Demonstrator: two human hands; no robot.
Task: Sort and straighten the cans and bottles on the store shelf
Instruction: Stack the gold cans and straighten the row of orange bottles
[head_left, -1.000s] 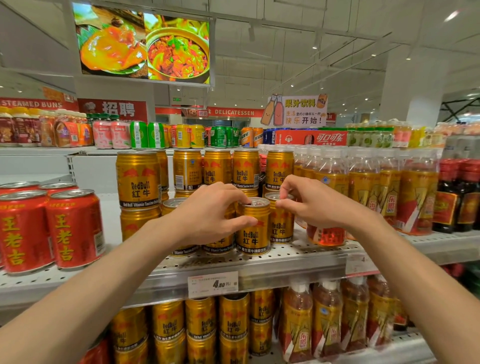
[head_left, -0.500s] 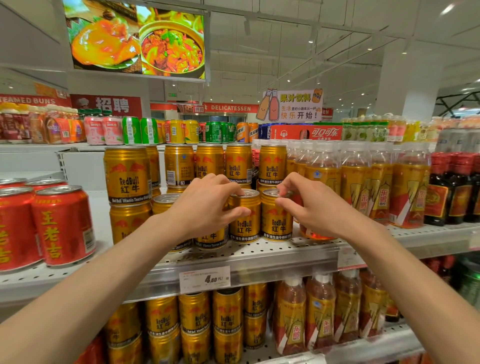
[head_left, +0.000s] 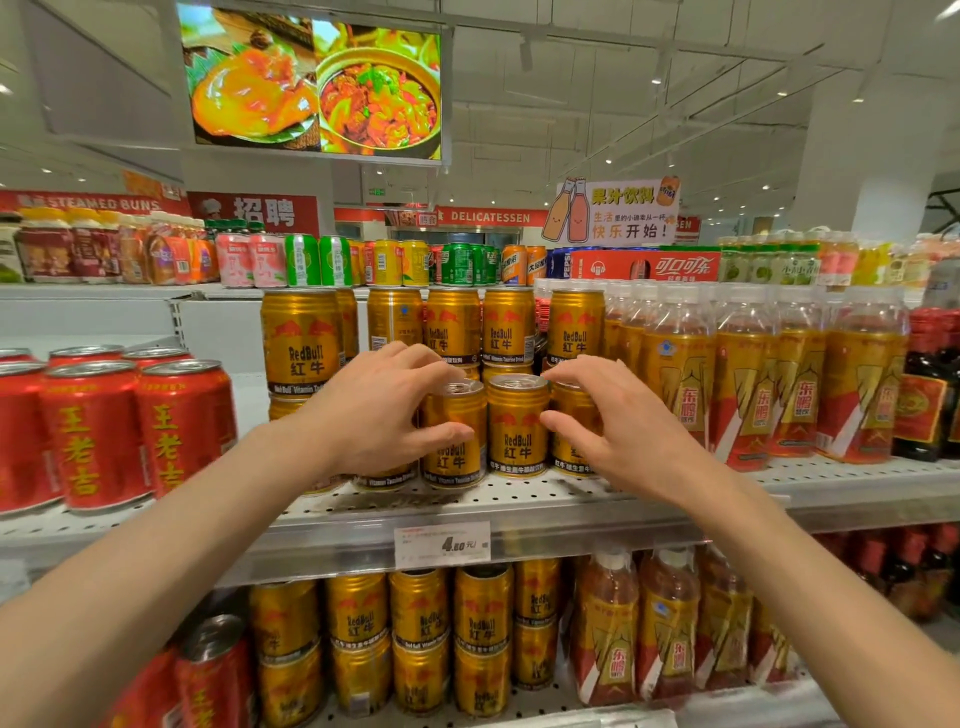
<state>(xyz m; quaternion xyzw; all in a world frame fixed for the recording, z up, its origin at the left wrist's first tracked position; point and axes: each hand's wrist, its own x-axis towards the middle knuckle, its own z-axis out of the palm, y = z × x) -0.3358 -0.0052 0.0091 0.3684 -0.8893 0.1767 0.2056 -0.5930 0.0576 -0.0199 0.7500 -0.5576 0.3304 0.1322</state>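
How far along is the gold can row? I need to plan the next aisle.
Done: the middle front can stands upright, label forward. In hand: the left hand wraps the can beside it, whose label looks turned aside; the right hand, fingers spread, reaches the can on the other side. Left: cans behind the left hand are hidden and unchecked.

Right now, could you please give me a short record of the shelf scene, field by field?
left hand: fingers curled around a front-row gold can
right hand: open, by the rightmost front gold can
middle gold can: upright, label facing forward, untouched
left of the gold cans: red cans
right of the gold cans: bottles
shelf edge: price tag
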